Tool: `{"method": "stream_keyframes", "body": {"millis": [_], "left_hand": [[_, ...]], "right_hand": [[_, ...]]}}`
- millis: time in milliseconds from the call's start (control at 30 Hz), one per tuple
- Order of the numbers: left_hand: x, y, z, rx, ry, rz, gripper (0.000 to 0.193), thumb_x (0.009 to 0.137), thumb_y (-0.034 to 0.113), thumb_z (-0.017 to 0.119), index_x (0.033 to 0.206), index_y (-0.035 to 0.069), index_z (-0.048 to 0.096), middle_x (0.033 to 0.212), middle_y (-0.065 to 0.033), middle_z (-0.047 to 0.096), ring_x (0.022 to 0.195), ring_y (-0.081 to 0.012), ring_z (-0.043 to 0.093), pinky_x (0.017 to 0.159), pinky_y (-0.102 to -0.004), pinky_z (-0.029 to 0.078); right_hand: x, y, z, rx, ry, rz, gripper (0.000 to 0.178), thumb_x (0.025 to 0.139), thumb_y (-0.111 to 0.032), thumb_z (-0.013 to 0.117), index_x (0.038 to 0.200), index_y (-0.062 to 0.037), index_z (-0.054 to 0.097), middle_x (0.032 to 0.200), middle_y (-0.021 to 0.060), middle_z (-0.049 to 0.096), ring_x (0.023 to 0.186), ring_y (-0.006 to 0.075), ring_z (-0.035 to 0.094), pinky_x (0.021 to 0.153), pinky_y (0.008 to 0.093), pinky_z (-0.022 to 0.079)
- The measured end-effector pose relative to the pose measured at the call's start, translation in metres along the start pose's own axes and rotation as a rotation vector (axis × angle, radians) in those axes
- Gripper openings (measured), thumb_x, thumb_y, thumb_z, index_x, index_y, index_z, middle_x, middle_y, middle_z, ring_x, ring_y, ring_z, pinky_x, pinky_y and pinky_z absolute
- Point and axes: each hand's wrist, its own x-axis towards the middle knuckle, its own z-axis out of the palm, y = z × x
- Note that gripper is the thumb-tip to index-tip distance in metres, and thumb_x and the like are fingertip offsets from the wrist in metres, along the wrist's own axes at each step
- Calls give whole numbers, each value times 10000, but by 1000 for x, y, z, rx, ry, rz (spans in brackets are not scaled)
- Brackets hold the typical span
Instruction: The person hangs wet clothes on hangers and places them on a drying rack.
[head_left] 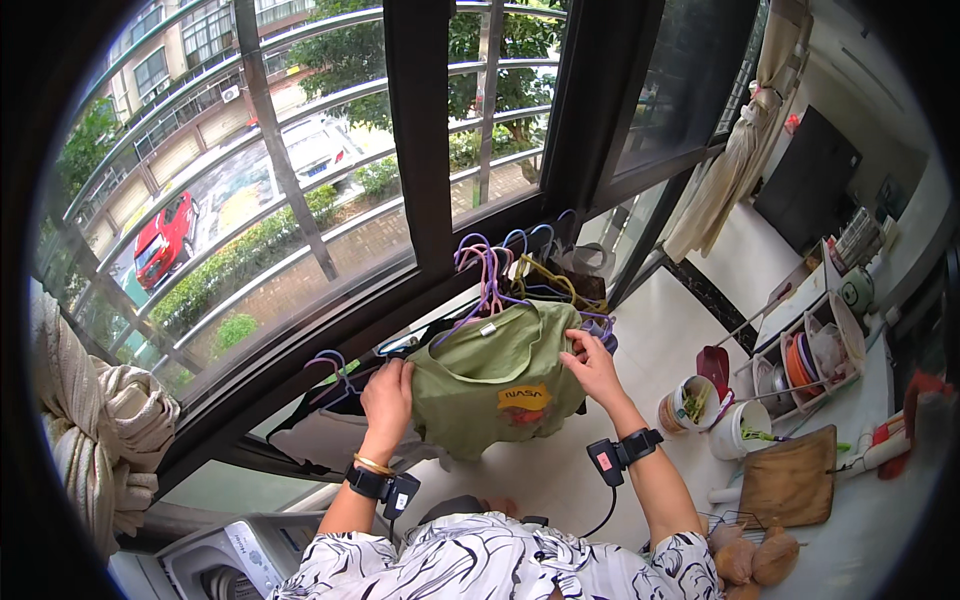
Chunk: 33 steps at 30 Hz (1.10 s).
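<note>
A green T-shirt [470, 385] with a yellow print on its chest hangs in front of me on a purple hanger [461, 325]. Its left shoulder edge is pinched in my left hand [386, 400], fingertips bent over the cloth. On the other side, my right hand [594, 366] grips the shirt near the right shoulder, thumb and fingers closed on the fabric. Behind the shirt, other hangers in pink, blue and yellow [548, 275] crowd together with dark garments on them. Left of my left hand, a light grey garment [325, 440] hangs low.
A dark window frame [425, 120] and metal bars rise ahead. At lower left stands a washing machine [240, 550], below a tied curtain [110, 420]. To the right are white buckets [738, 430], a wooden board [790, 475], a rack with basins [800, 360] and onion-like bulbs [775, 556].
</note>
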Motion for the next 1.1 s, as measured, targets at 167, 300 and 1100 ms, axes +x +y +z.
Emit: {"method": "stream_keyframes", "body": {"millis": [167,300,1100], "left_hand": [[-2,-15,9,276,25,151,221,847,244,501,714,68,517,671,-88,551,692,-279,526,656,-404,379],[0,-16,8,203,46,193,218,839,214,515,713,35,514,693,-142,535,690,-319,513,635,-408,387],[9,-16,-17,-290,-16,-3,177,804,166,583,847,-4,564,740,-178,557,637,-312,527,594,-359,431]], "right_hand": [[-6,5,6,22,-7,14,359,734,-130,635,1066,-52,524,769,44,487,605,122,456,601,251,425],[-11,7,9,89,-10,55,309,727,-103,630,1017,-35,547,745,37,489,592,113,451,582,246,422],[37,-21,-7,-392,61,-52,198,786,-306,550,878,-148,625,717,26,547,752,226,528,666,360,304]]}}
